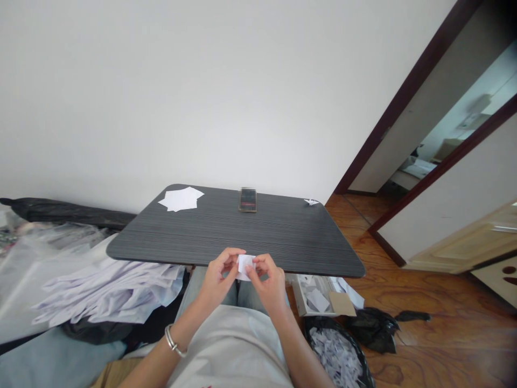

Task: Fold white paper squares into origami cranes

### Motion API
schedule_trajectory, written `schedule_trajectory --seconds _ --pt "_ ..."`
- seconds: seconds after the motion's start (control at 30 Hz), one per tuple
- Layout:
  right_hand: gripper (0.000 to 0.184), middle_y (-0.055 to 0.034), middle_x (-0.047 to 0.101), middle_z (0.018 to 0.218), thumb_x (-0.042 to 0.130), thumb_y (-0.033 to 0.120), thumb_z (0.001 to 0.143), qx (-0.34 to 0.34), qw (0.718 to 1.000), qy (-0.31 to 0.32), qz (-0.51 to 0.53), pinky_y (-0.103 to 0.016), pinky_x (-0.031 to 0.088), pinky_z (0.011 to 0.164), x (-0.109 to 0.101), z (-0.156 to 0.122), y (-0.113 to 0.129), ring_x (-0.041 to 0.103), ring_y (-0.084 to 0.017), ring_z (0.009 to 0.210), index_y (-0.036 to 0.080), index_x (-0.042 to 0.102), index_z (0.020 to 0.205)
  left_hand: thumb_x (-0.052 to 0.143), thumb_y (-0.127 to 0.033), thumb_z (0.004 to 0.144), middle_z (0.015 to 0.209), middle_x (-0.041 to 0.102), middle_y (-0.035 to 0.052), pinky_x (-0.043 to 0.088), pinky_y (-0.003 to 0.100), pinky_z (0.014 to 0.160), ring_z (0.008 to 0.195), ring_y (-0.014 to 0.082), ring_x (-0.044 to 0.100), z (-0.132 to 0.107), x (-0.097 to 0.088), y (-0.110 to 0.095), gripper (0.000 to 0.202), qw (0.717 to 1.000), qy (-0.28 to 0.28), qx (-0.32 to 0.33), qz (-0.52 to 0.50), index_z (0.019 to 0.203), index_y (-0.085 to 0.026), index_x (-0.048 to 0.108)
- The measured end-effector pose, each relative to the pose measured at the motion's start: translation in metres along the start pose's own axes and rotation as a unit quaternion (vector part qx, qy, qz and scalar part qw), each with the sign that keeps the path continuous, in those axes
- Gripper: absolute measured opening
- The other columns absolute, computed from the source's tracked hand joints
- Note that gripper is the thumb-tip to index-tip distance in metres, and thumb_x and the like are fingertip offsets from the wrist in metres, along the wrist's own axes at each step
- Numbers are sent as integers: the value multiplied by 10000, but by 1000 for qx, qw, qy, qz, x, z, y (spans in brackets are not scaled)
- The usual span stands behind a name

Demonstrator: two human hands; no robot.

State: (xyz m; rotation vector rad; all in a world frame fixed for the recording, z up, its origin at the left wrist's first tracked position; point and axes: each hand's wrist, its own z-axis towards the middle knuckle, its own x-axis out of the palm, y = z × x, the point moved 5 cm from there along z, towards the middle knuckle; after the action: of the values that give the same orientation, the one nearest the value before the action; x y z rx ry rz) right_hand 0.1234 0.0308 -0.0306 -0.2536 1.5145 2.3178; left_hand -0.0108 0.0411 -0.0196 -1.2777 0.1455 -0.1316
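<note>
Between my two hands, at the front edge of the dark table (226, 231), is a small folded piece of white paper (245, 264). My left hand (222, 275) pinches its left side between thumb and fingers. On the opposite side my right hand (265, 277) grips the paper, its thumb lying over the front face. A stack of white paper sheets (181, 199) lies fanned out at the table's back left. Near the back right corner sits a small folded white paper figure (311, 202).
A phone (247, 200) stands at the table's back. Below right are an open box (305, 299) with papers, a black-lined bin (337, 355) of paper pieces and a black plastic bag (374, 326). White cloth (117, 291) is heaped at left. A doorway opens at right.
</note>
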Motion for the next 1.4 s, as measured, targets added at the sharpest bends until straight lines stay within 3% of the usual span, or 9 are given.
schedule_trajectory --seconds 0.2,0.33,0.5,0.8,1.13,1.4 --pt "142 30 534 530 468 286 840 3 1000 -1 -1 -218 332 470 -2 0 -1 486 -117 467 199 507 734 550 -324 788 742 580 29 407 220 602 649 131 529 0 0 -1 184 1000 -3 -4 23 812 -144 584" --pt "219 55 421 493 446 330 852 36 998 -7 57 -212 287 452 -1 1 -9 385 -96 450 192 496 688 490 -342 814 664 519 1 363 214 560 592 118 467 0 -1 0 207 999 -4 -4 38 739 -156 544" --pt "258 66 389 476 472 373 837 83 987 -4 137 -207 255 431 4 1 -14 342 -86 434 189 475 655 443 -378 837 627 464 -9 328 227 564 593 122 405 0 -4 -4 272 999 -18 7 43 708 -157 536" --pt "256 93 308 438 512 374 802 126 967 -24 219 -208 173 408 0 4 -16 226 -66 404 187 456 636 512 -371 822 631 415 -27 312 209 556 585 97 380 2 4 10 249 998 44 -33 -5 707 -154 471" --pt "238 88 317 459 526 362 792 151 954 -29 257 -217 153 418 1 7 -33 215 -67 422 184 457 650 482 -319 843 747 488 22 364 221 617 688 129 460 4 10 17 222 995 98 -13 27 791 -143 608" --pt "208 91 341 448 524 324 800 157 949 -20 272 -211 161 413 -2 9 -38 227 -61 419 178 469 663 588 -300 779 773 521 25 416 230 644 723 139 508 7 17 18 160 994 98 -29 24 786 -141 579"
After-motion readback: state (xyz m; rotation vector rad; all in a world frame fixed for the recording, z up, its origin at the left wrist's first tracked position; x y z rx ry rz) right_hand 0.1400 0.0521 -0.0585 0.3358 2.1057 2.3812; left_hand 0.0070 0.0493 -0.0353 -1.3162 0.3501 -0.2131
